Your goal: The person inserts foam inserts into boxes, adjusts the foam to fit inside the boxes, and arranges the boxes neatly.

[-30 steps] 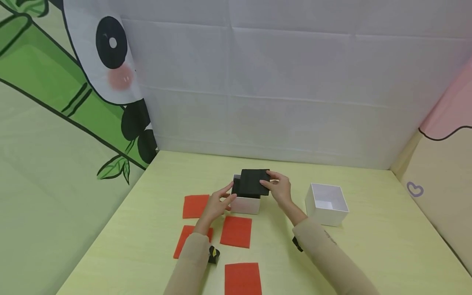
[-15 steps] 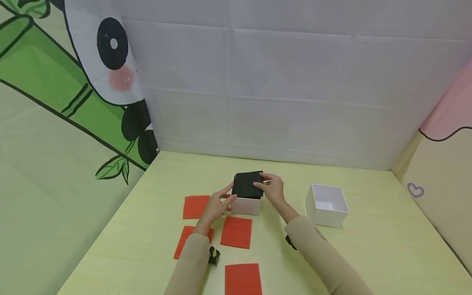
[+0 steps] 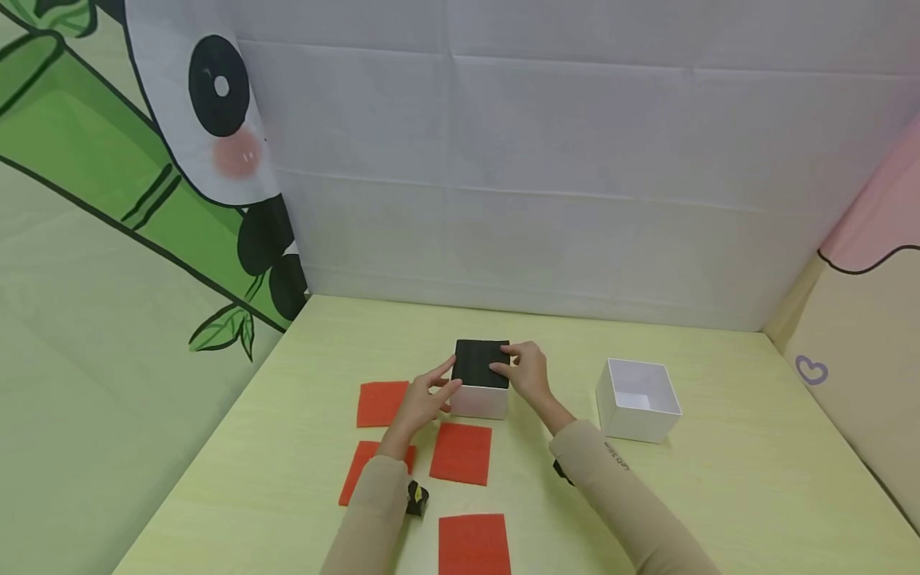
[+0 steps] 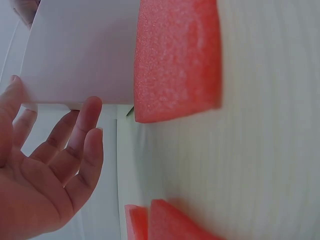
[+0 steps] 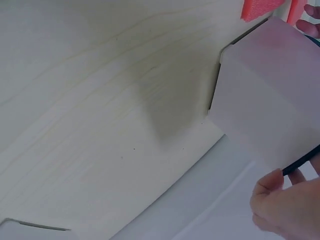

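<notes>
A thin black square sheet (image 3: 480,364) lies flat over the top of a white box (image 3: 478,402) and covers its opening. With thumb and fingers, my right hand (image 3: 530,372) pinches the sheet's right edge; in the right wrist view the thumb sits at the box's upper corner, beside the sheet's dark edge (image 5: 300,163). My left hand (image 3: 422,404) rests its fingertips against the box's left side. In the left wrist view its fingers (image 4: 90,122) are loosely bent and touch the box wall (image 4: 85,55). The inside of the box is hidden.
Several red square sheets lie on the table, one (image 3: 461,454) in front of the box, one (image 3: 381,403) to its left and one (image 3: 474,545) nearer. A second white box (image 3: 636,401), without a cover, stands to the right. A white cloth wall (image 3: 546,200) closes the back.
My right hand has moved left and slightly down with the black sheet. The sheet was raised and offset to the right; it now lies aligned over the box. My left hand has stayed put.
</notes>
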Demonstrator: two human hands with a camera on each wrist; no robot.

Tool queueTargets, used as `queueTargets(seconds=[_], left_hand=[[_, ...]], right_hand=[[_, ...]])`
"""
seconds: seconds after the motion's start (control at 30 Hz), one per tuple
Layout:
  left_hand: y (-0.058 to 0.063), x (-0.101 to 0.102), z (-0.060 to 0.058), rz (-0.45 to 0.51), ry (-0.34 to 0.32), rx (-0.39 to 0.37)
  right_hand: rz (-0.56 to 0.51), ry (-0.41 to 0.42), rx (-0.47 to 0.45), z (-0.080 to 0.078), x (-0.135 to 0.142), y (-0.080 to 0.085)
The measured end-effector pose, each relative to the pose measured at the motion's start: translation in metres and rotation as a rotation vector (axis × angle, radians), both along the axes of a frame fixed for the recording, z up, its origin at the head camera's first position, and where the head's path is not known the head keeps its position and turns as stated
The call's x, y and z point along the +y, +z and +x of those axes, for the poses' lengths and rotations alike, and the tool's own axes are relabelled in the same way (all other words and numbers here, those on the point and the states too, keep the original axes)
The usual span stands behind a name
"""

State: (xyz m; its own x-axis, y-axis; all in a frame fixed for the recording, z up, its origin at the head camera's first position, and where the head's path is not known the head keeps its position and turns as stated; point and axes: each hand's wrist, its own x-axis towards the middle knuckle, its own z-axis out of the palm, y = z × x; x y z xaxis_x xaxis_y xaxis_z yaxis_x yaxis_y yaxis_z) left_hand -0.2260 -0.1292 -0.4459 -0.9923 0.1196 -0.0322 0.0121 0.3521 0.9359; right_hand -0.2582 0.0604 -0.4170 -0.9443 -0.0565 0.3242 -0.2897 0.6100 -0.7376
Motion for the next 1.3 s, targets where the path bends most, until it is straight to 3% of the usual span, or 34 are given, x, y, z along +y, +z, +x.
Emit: queueTargets(seconds=[0.17,0.4,0.63,0.87,0.97,1.13,1.3], left_hand=[[-0.001,0.0,-0.001,-0.003,0.002,-0.006],[-0.001,0.001,-0.001,0.001,0.006,-0.001],[0.0,0.002,-0.001,0.002,0.007,0.001],[-0.001,0.003,-0.001,0.004,0.002,0.015],[-0.002,0.003,0.0,0.006,-0.003,0.008],[-0.002,0.003,0.0,0.021,-0.013,0.03],[-0.002,0.001,0.001,0.019,-0.024,0.031]], right_hand=[[0.092,0.031,0.005,0.0,0.0,0.001],[0.451,0.053,0.081,0.0,0.001,0.002],[0.653,0.077,0.099,0.001,0.002,0.004],[0.605,0.156,-0.015,0.001,0.008,0.001],[0.592,0.225,0.012,0.002,0.01,-0.001],[0.629,0.396,0.132,0.006,0.009,-0.005],[0.695,0.44,0.142,0.008,0.001,-0.006]])
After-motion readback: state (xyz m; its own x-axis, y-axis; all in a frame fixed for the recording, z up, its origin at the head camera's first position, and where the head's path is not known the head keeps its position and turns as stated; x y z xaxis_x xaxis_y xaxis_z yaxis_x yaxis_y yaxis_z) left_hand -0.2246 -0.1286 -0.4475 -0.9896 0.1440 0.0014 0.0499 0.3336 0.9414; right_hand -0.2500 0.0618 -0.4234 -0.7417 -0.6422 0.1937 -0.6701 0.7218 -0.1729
